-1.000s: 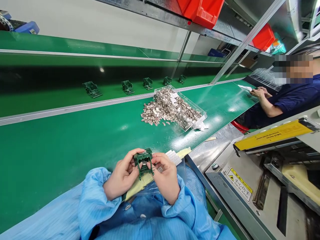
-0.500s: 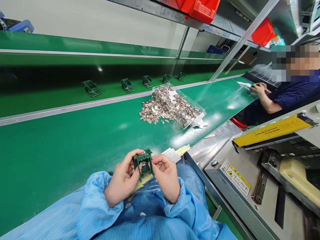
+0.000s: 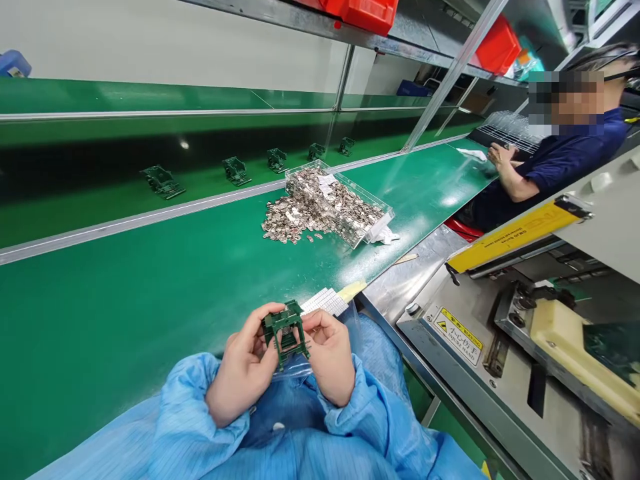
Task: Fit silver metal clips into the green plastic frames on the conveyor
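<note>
Firmly clenched between left hand (image 3: 243,373) and right hand (image 3: 330,357): a green frame (image 3: 285,331), held upright just above a plastic bag (image 3: 295,375) (at lap height, over a blue smock (image 3: 280,407)). Farther off on the green bench (image 3: 125,313), a clear tray (image 3: 337,203) with metal pieces (image 3: 285,223) spilled out across the surface, and beyond it, on an upper bench (image 3: 100,207), more frames (image 3: 236,171) set in a row

head camera | sits above the near edge of the green workbench (image 3: 125,300) | faces forward and down | close to the left hand (image 3: 243,373) and right hand (image 3: 330,360)
</note>
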Motion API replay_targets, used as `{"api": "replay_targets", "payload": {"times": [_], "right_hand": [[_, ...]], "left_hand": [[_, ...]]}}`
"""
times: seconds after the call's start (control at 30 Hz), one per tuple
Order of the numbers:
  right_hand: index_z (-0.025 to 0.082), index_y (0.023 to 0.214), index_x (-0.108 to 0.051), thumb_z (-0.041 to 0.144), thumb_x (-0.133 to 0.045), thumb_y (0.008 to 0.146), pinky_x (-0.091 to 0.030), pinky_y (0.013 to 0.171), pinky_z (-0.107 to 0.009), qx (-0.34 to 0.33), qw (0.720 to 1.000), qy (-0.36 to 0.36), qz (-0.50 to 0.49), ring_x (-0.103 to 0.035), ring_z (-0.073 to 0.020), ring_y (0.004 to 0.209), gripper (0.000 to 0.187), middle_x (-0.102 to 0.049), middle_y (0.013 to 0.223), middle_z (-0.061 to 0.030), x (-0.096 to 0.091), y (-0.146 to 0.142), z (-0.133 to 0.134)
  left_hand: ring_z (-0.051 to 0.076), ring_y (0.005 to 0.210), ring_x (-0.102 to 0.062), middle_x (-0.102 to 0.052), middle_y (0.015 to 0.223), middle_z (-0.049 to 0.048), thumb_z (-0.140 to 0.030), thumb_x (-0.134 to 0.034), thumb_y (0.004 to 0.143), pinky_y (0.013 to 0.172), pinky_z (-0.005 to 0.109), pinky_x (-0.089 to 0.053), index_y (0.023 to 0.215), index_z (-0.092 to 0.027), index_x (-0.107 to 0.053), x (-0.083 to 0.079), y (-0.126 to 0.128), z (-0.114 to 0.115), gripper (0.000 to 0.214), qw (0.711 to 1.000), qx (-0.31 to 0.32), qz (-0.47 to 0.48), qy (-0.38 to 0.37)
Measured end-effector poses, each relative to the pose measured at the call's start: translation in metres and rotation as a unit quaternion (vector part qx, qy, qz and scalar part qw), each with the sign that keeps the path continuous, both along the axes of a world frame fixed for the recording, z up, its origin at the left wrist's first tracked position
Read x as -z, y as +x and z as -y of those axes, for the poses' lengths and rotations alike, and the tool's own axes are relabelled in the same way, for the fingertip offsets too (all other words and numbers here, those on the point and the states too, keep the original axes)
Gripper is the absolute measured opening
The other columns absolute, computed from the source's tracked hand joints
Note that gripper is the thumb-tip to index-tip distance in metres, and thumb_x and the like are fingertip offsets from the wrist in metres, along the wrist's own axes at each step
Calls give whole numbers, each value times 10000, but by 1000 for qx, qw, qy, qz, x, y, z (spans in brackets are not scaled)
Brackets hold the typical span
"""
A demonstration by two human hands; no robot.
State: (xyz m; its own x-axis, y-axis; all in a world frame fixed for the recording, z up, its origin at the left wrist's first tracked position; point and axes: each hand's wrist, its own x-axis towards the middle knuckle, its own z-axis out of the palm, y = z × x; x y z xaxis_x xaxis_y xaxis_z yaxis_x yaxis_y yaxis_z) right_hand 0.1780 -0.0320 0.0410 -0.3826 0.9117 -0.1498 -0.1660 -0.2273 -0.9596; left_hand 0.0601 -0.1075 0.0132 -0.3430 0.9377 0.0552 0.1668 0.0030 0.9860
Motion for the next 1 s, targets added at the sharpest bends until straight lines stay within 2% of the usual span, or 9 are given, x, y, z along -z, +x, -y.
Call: {"api": "replay_targets", "payload": {"times": [0.13,0.23,0.3,0.4,0.57,0.67,0.77,0.9,1.0], "right_hand": [[181,627,-599,309,-870,572,-448,566,-229,19,1000,1,4,-538,-134,616,305,-610,653,3,1,18,5],[184,721,-608,396,-791,694,-453,587,-239,50,998,14,27,-536,-136,627,282,-599,663,4,11,39,11],[180,797,-617,468,-705,776,-466,621,-255,79,995,18,59,-549,-140,651,302,-615,715,-13,25,53,12],[164,827,-623,571,-666,763,-456,597,-270,103,988,7,111,-548,-156,651,414,-628,736,-38,50,64,-1],[162,697,-573,602,-679,717,-346,531,-249,110,985,47,127,-441,-122,557,454,-528,592,17,71,52,-31],[172,644,-516,604,-600,795,-280,488,-242,120,983,62,122,-368,-104,508,465,-458,546,39,75,43,-32],[171,690,-530,554,-548,864,-300,498,-242,118,984,87,98,-386,-112,538,422,-487,600,23,81,41,-19],[175,680,-526,473,-466,938,-336,520,-246,112,978,129,117,-440,-129,572,398,-506,607,8,91,42,-10],[188,632,-482,405,-413,964,-324,514,-253,115,954,213,174,-433,-125,539,403,-477,572,11,98,44,-14]], "left_hand": [[123,589,-568,-617,758,-12,-277,-505,878,505,192,-431,1245,-246,-457,-3,11,-1,371,999,32,-10,-19],[143,746,-629,-639,824,6,-280,-517,879,621,196,-486,1217,-225,-482,-8,17,-12,345,998,64,-4,-19],[148,833,-639,-651,934,30,-287,-557,853,704,206,-506,1169,-206,-509,-11,19,-29,330,999,41,18,12],[149,829,-640,-653,964,46,-291,-641,773,725,216,-512,1106,-177,-514,-13,25,-65,375,994,-10,84,70],[168,885,-647,-654,944,52,-303,-656,754,778,249,-517,1106,-163,-474,-4,44,-109,421,978,48,180,97],[152,836,-644,-652,933,48,-299,-652,775,765,245,-518,1125,-165,-458,0,50,-101,422,975,65,198,75],[116,794,-622,-646,936,34,-268,-641,806,748,209,-514,1137,-182,-475,1,51,-81,381,978,73,185,63],[83,705,-587,-640,901,14,-248,-645,813,662,158,-502,1132,-195,-494,1,52,-70,356,979,26,187,72],[86,697,-594,-641,890,12,-236,-676,786,615,144,-493,1131,-196,-495,4,54,-74,392,975,-7,211,70]]}}
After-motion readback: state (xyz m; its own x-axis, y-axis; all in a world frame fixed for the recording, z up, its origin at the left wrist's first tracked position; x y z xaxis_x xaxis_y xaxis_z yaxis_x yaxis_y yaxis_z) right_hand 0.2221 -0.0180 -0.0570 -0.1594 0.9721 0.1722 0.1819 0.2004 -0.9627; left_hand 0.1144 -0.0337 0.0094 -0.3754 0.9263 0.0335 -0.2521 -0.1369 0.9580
